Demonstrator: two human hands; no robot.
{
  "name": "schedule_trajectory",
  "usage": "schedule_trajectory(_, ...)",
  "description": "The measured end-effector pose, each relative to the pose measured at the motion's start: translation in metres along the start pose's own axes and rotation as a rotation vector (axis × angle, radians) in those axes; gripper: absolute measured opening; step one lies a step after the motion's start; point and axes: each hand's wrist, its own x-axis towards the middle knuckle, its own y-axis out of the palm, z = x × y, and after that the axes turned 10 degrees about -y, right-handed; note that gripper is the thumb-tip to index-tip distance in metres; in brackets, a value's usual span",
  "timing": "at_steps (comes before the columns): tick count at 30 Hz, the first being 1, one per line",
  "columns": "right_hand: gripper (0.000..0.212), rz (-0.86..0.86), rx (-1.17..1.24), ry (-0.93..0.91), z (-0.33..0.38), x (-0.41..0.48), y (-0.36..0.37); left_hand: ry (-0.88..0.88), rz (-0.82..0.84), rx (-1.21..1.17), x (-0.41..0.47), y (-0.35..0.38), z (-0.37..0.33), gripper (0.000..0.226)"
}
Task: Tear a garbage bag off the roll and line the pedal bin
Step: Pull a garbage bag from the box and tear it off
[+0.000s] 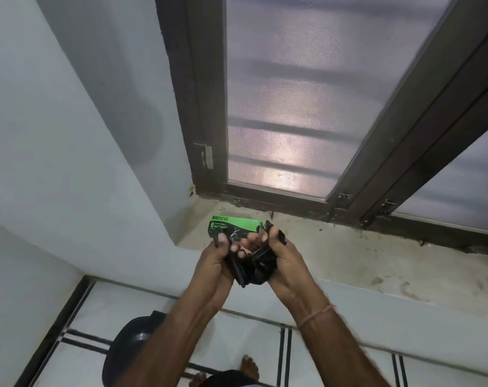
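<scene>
l hand point(215, 259) & r hand point(283, 262) both clutch crumpled black garbage bag point(254, 268), green-label roll point(235, 225) behind.

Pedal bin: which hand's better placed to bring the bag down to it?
Left, probably. The pedal bin stands on the left hand side; the right hand is farther. Both grip the garbage bag.

Single cam, head-worn, wide-angle, so straight edges bow. Faces fwd and steeply down toward the dark brown-framed frosted window point(293, 107). Left hand point(217, 261) and right hand point(286, 263), gripping a black crumpled plastic garbage bag point(254, 268), sit close to the lens, just below the window's bottom rail, mid-frame. White black-striped tiled floor point(446, 370) lies far below the window, at frame btm.
</scene>
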Motion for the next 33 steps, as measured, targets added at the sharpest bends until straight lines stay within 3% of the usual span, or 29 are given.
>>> schedule_trajectory(5,0.035,-0.009,0.047,-0.038,0.004,0.011,-0.019,0.076,-0.078,0.088,0.012,-0.006,-0.008,0.031)
schedule_trajectory(8,0.030,-0.108,0.095,-0.062,0.016,0.016,-0.033,0.111,-0.159,0.103,0.016,-0.015,-0.009,0.025)
schedule_trajectory(11,0.024,-0.046,-0.317,-0.155,0.033,0.018,-0.047,0.090,-0.205,0.009,0.017,-0.028,-0.009,0.021)
schedule_trajectory(14,0.023,0.099,-0.761,-0.158,0.026,0.006,-0.041,0.012,-0.127,-0.037,0.022,-0.025,-0.001,0.019)
schedule_trajectory(18,0.033,0.251,-0.817,-0.136,0.002,-0.008,-0.034,0.009,-0.113,0.068,0.032,-0.009,0.010,0.041)
schedule_trajectory(23,0.023,0.137,-0.783,-0.273,-0.004,-0.002,-0.038,-0.043,-0.219,0.117,0.035,0.002,0.020,0.042)
schedule_trajectory(26,0.014,-0.002,-0.704,-0.262,0.000,0.001,-0.046,-0.038,-0.224,0.307,0.030,0.002,0.018,0.026)
schedule_trajectory(29,0.013,-0.103,-0.625,-0.243,0.005,0.006,-0.064,0.178,-0.337,0.564,0.034,-0.003,0.013,0.021)
schedule_trajectory(31,0.015,-0.193,-0.583,-0.262,0.012,0.010,-0.077,0.462,-0.475,0.949,0.048,-0.017,0.003,0.023)
schedule_trajectory(33,0.018,-0.257,-0.585,-0.285,0.020,0.015,-0.088,0.582,-0.488,1.446,0.069,-0.033,-0.007,0.056)
